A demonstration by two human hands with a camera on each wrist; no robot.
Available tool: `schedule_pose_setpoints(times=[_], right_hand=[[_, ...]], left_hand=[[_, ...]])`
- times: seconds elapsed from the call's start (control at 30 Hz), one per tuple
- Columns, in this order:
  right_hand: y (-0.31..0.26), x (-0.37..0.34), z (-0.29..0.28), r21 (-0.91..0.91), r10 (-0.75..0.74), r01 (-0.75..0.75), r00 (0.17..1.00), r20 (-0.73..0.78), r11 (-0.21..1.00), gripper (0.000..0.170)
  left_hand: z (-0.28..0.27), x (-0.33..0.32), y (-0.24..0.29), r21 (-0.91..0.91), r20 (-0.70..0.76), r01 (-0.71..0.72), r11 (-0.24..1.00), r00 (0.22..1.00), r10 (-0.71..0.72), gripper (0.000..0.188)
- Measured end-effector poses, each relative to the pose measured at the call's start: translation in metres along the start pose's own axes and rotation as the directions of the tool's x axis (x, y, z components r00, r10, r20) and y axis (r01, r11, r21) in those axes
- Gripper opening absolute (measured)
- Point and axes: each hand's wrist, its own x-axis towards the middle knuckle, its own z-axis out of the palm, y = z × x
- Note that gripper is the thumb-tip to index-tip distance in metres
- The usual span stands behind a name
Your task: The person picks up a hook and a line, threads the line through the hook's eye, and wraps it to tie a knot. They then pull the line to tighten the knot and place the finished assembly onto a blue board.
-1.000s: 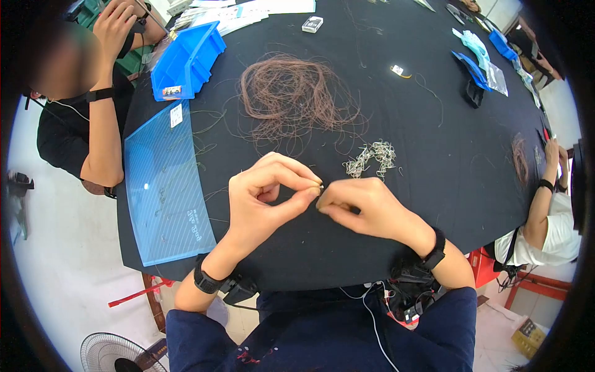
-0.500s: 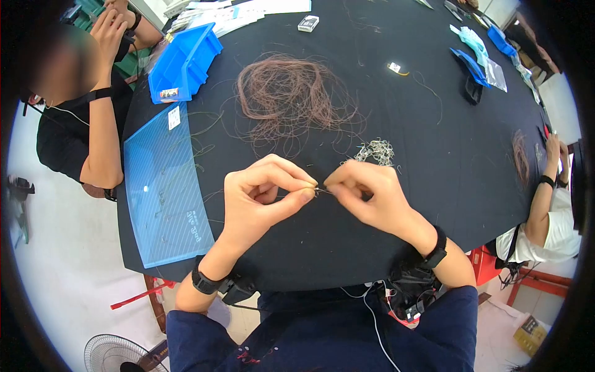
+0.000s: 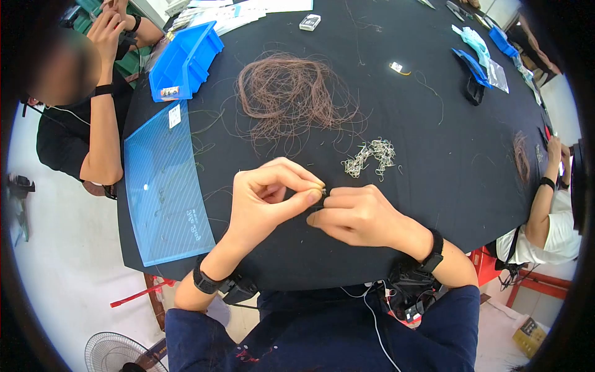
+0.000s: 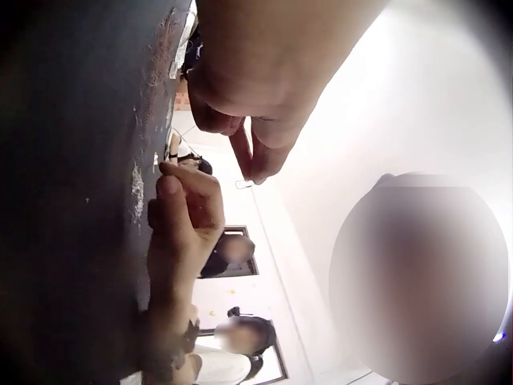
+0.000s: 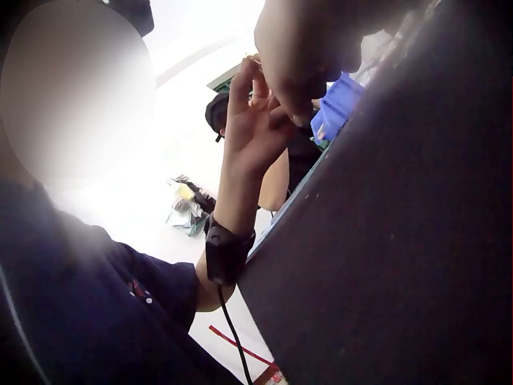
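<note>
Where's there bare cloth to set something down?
Widest: the black cloth between the hook pile, right hand and brown bundle at far right, mostly bare. Smaller: the near strip below both hands. Crowded: left, with the blue folder, blue bin and loose threads; centre, with the brown tangle beyond the left hand.

Tiny pinched piece (image 3: 324,191), perhaps a hook, partly hidden

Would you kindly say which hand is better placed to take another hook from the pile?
Probably the right hand: it looks nearer the pile, though its grip is unclear; the left hand pinches a hook.
</note>
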Motion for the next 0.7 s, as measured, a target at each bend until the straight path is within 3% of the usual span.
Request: schedule_pose_setpoints(times=[0.07,0.2,0.3,0.7], right_hand=[[-0.005,0.000,-0.005,0.009,-0.014,0.014,0.999,0.040,1.000,0.010],[-0.007,0.000,-0.008,0.160,-0.019,0.043,0.989,-0.145,0.986,0.014],[-0.009,0.002,-0.013,0.249,0.020,0.040,0.973,-0.231,0.968,0.015],[-0.002,0.001,-0.024,0.282,0.065,0.063,0.903,-0.424,0.957,0.017]], left_hand=[[-0.002,0.001,0.006,0.275,-0.027,-0.056,0.960,0.997,0.066,0.010],[-0.003,0.004,0.011,0.646,0.014,-0.237,0.725,0.954,0.300,0.015],[-0.004,0.006,0.009,0.713,0.080,-0.361,0.601,0.894,0.441,0.016],[-0.005,0.005,0.010,0.709,0.027,-0.293,0.642,0.920,0.390,0.016]])
